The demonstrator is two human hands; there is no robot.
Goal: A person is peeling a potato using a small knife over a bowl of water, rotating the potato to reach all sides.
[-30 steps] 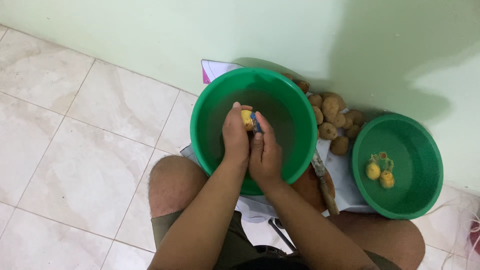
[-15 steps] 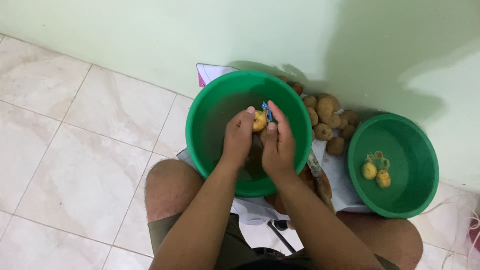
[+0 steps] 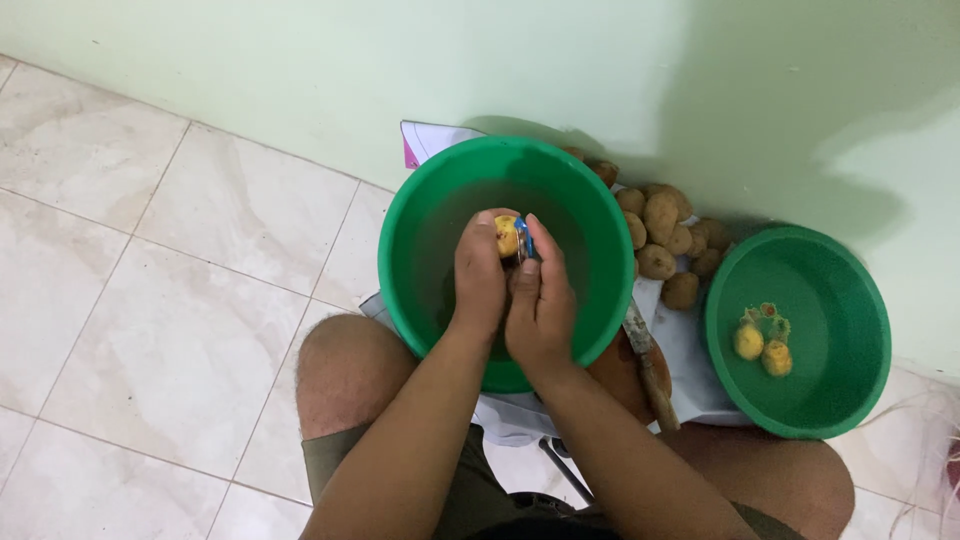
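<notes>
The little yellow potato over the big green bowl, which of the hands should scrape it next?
Probably the right hand: it already holds the small blue peeler against the half-peeled yellow potato. The left hand is gripping that potato over the big green plastic bowl.

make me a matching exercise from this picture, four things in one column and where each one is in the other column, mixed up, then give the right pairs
Things
1. partly peeled yellow potato
2. blue-handled peeler
3. two peeled yellow potatoes
4. pile of brown unpeeled potatoes

Places
A. on the floor by the wall, between the two basins
B. in the left hand, over the large green plastic basin
C. inside the smaller green basin
D. in the right hand, against the potato

Pairs: 1-B, 2-D, 3-C, 4-A
</notes>
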